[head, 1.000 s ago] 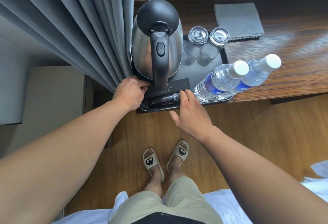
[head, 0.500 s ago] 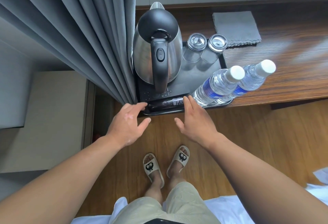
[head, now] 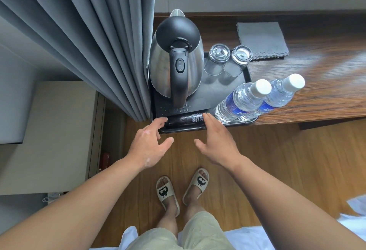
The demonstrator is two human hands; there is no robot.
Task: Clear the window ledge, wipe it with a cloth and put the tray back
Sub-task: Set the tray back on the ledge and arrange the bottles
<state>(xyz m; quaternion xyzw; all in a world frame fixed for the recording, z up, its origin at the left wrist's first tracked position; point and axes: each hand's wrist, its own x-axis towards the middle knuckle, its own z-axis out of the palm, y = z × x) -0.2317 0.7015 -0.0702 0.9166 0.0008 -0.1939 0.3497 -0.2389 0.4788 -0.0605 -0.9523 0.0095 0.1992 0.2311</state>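
Note:
A black tray point(head: 227, 91) sits at the left end of the wooden ledge point(head: 316, 91). On it stand a steel kettle point(head: 176, 59) with a black handle, two upturned glasses point(head: 227, 59) and two water bottles point(head: 255, 99). A dark packet point(head: 186, 120) lies along the tray's front edge. A folded grey cloth point(head: 261, 39) lies on the ledge behind the tray. My left hand point(head: 148, 144) is open, fingertips at the tray's front left corner. My right hand point(head: 215, 142) is open too, fingertips near the tray's front rim, holding nothing.
A grey curtain point(head: 99, 41) hangs close against the tray's left side and the kettle. Below the ledge is wooden floor point(head: 287, 160), where my feet stand in slippers. A beige cabinet point(head: 55, 130) stands at the left. White bedding point(head: 352, 210) shows at the lower right.
My left hand has let go of the tray's left corner and pulled back, fingers spread. My right hand has also drawn back a little from the front rim. The tray rests on the ledge.

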